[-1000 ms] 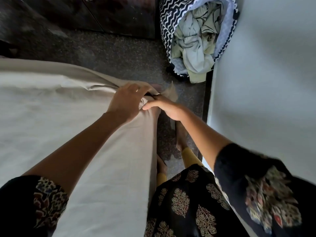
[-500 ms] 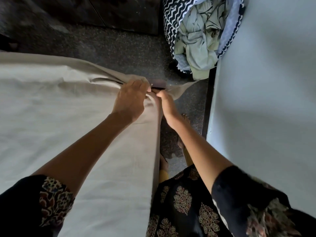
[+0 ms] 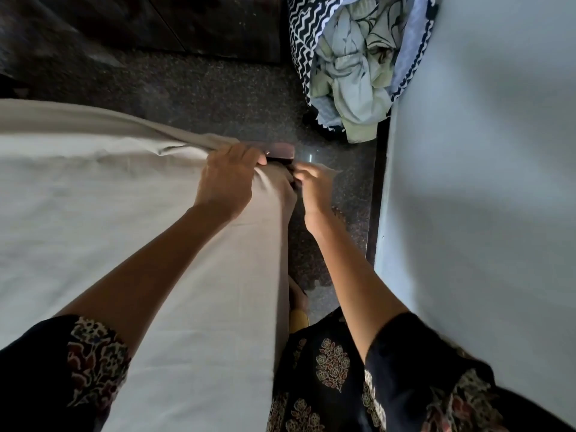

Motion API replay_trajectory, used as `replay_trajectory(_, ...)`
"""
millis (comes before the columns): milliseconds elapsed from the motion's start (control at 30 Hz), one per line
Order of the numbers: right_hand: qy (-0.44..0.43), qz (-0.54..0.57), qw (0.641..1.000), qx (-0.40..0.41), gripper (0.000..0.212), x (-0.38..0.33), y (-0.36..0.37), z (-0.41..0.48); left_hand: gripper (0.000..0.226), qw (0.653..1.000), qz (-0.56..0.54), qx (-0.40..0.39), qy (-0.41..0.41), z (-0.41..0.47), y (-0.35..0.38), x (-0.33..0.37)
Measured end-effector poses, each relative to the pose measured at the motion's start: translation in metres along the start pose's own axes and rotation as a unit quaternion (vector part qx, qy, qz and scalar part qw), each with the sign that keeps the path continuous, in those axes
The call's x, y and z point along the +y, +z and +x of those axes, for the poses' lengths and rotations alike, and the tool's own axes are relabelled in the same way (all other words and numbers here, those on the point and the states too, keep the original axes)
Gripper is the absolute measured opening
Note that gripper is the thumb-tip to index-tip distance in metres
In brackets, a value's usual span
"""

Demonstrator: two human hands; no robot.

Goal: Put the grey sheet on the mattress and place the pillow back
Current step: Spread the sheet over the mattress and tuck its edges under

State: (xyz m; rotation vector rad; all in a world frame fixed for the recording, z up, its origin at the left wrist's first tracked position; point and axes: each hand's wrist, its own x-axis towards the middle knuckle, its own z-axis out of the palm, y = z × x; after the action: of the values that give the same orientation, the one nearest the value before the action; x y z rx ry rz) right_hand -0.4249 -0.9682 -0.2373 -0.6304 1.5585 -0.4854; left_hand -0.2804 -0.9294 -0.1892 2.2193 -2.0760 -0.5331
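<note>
Sheet [image 3: 109, 198]: grey, spread flat left of the bed corner [image 3: 280, 150], covering the bed top. Its edge hangs over the side below the corner. Creases fan out from the grip, and a small brownish patch at the corner remains bare.

Left hand [image 3: 227, 179]: on top of the sheet just left of the corner. The fingers are curled over a bunched fold and grip it.

Right hand [image 3: 314, 185]: just right of the corner, at the bed's side. The fingers are curled and appear to pinch the loose flap, though blur limits certainty.

Handling assessment: the fabric is light, soft and limp. It will sag and slide unless kept taut, so it is best taken at the hem on both sides of the corner and pulled down and under.

Laundry heap [image 3: 352, 67]: on the floor [image 3: 202, 98], well beyond the corner to the right. No pillow identified.
</note>
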Motion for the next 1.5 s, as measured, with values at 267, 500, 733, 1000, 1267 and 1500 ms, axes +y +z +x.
replay_trajectory(267,0.031,0.056,0.997,-0.037,0.02,0.013,-0.012,0.016,0.034,0.994,0.059,0.085,0.023,-0.013,0.006,0.022)
replay_trajectory(500,0.095,-0.052,0.985,-0.133,0.025,0.044,0.018,0.052,0.033,0.995,0.0,0.064,0.074,-0.009,0.023,0.013)
replay_trajectory(733,-0.011,-0.161,0.986,-0.046,0.025,0.056,0.0,0.094,0.032,0.992,0.053,0.102,0.059,-0.015,0.044,0.016)
replay_trajectory(1000,0.01,-0.249,0.955,-0.163,0.035,0.054,-0.024,0.1,0.033,0.99,0.096,0.099,0.041,-0.013,0.047,0.019)
replay_trajectory(1267,0.033,-0.391,0.914,-0.103,0.061,0.05,-0.018,0.121,0.031,0.987,0.109,0.107,0.041,-0.013,0.05,0.02)
replay_trajectory(1500,0.019,-0.494,0.869,0.028,0.048,0.067,-0.027,0.139,0.035,0.984,0.113,0.125,0.051,-0.013,0.056,0.016)
